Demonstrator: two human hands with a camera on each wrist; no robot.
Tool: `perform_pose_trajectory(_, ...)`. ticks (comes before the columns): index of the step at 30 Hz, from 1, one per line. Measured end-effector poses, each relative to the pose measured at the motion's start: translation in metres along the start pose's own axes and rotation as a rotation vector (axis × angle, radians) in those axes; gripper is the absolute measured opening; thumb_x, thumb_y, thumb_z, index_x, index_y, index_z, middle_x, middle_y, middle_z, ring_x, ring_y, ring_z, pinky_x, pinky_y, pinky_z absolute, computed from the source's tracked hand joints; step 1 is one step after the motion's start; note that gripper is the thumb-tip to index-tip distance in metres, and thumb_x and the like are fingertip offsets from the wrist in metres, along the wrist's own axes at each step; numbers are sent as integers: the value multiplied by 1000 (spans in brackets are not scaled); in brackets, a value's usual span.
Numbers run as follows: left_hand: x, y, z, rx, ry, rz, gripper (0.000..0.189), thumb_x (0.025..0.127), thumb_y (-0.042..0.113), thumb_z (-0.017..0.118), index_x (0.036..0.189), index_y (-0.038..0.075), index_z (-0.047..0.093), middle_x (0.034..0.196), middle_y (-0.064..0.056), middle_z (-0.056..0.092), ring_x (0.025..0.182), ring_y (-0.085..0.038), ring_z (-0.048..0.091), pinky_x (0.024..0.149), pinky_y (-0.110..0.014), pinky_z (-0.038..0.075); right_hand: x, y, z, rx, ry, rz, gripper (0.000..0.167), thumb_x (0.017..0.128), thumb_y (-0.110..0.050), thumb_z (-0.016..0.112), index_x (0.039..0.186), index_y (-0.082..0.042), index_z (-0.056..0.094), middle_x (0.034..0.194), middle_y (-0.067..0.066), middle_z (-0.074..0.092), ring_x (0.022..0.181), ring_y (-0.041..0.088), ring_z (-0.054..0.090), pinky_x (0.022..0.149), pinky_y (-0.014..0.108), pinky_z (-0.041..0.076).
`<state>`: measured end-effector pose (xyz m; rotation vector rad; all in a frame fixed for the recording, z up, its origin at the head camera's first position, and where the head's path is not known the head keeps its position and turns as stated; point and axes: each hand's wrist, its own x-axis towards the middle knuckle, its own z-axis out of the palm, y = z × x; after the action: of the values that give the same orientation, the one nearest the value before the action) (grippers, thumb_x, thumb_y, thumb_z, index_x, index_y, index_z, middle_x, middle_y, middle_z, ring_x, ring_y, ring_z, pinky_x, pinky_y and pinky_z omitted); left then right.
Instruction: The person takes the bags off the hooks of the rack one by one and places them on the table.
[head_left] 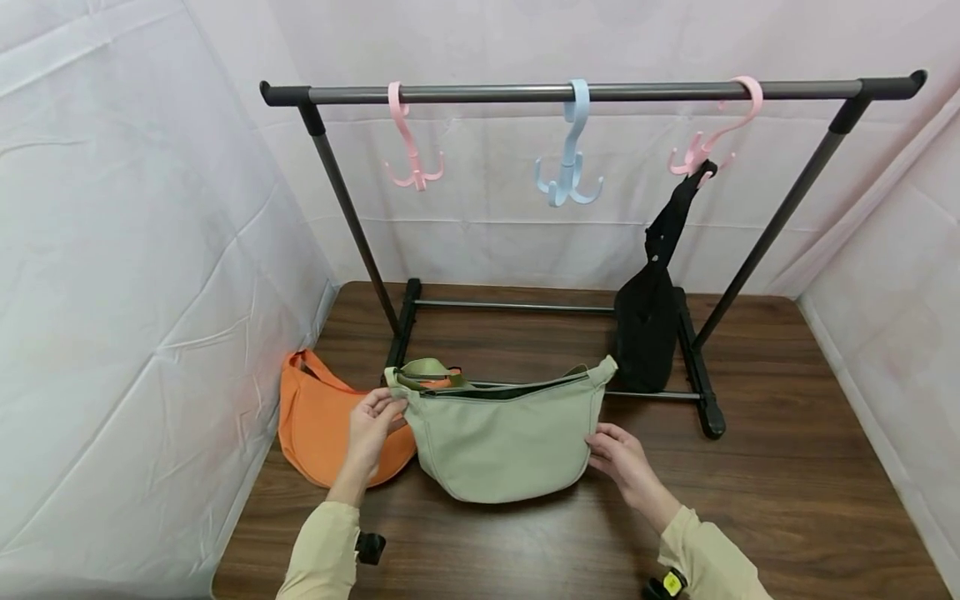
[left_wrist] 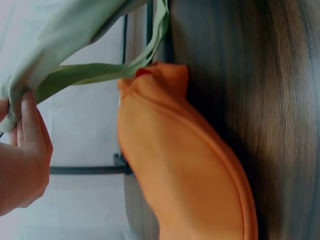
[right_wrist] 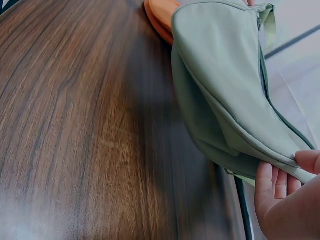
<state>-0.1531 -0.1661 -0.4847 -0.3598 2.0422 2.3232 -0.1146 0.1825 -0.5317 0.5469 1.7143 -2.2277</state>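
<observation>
Here the left hand (head_left: 372, 427) pinches the green bag (head_left: 501, 442) at its strap end, the right hand (head_left: 619, 461) pinches the opposite corner; the bag sits on the worktop (head_left: 787, 467), just right of the orange bag (head_left: 318, 425), before the rack (head_left: 592, 90).

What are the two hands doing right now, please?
Left hand: pinches the green bag at its strap end.
Right hand: grips the green bag's other end.

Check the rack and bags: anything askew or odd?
One thing: the right pink hook hangs tilted, pulled sideways by the black bag on one prong. The other two hooks hang straight and bare. Both hands hold the green bag; no damage shows.
</observation>
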Motion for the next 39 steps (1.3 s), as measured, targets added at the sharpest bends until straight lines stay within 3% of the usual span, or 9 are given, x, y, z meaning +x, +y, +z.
perform_pose_trajectory(10,23,-20,20,70,15,-68,16,86,4,57,100,-1,52,84,4,61,72,-3,59,65,-22,51,6,11,-19,48,57,41,11,86,-1,51,95,-7,49,77,-5,57,71,8,58,69,24,51)
perform_pose_trajectory(20,43,-31,34,148,53,-126,32,87,8,57,116,-5,53,110,-19,59,71,-3,59,69,-23,51,14,20,-25,72,97,43,9,86,-2,51,88,-11,52,73,-6,57,69,7,57,66,24,50)
perform_pose_trajectory(25,45,-37,38,192,71,-97,30,85,6,59,112,-7,55,105,-21,61,71,-5,59,67,-24,52,18,23,-29,70,109,60,8,87,-3,52,91,-9,52,73,-5,57,69,8,57,67,24,50)
perform_pose_trajectory(32,45,-39,44,338,101,-6,24,81,6,64,102,-6,60,94,-20,63,73,-12,61,67,-30,54,19,27,-37,61,126,49,6,86,-4,54,89,-10,56,73,-5,58,70,8,57,65,23,50)
perform_pose_trajectory(39,54,-43,47,506,153,65,19,77,9,69,91,-4,64,85,-18,66,69,-21,64,56,-22,49,21,30,-37,28,135,51,11,86,-5,56,97,-6,54,77,-5,59,71,7,59,67,23,51)
